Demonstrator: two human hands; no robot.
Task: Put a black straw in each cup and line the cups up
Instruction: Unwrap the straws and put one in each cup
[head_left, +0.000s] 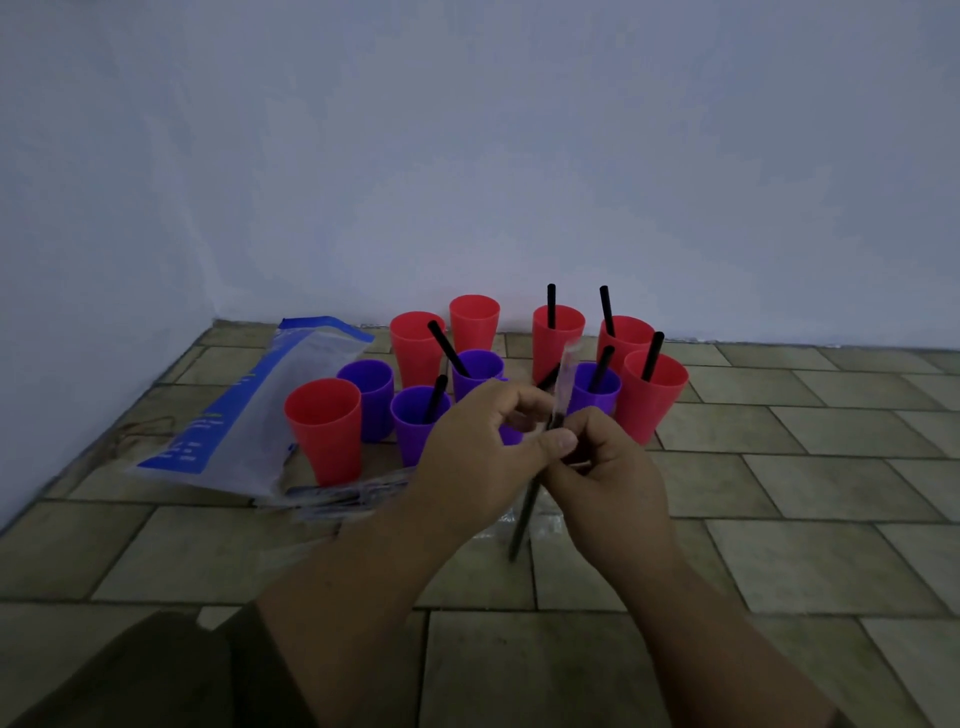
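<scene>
a: what are the hands doing?

b: the left hand (470, 447) and the right hand (605, 467) meet just in front of the cups. both pinch a long black plastic straw (524, 512) that sits in a thin clear plastic wrapper (563, 379). the right hand's fingers (597, 434) are curled and pressed on the straw's middle. the left thumb and fingers (558, 441) pinch it right beside them. the wrapper's loose end sticks up above the hands, and the straw's lower end points down toward the tiled floor (779, 545).

a: and the cups?

b: a loose cluster near the wall, not in a line. red plastic tumblers with black straws stand at the back right (557, 338), further right (626, 338) and at the right front (652, 395). three red ones hold no straw: front left (324, 428), back left (415, 348) and back centre (474, 322).

a: the purple ones?

b: shorter purple plastic cups sit among them. one at the left (368, 395) is empty. three carry straws: front centre (415, 421), middle (477, 371) and right (595, 392). another purple one shows only as a sliver behind the hands.

a: anything else on the floor?

b: a clear plastic bag with a blue printed strip (244, 415) lies left of the cups, and crumpled clear wrappers (337, 501) lie by its near edge.
</scene>
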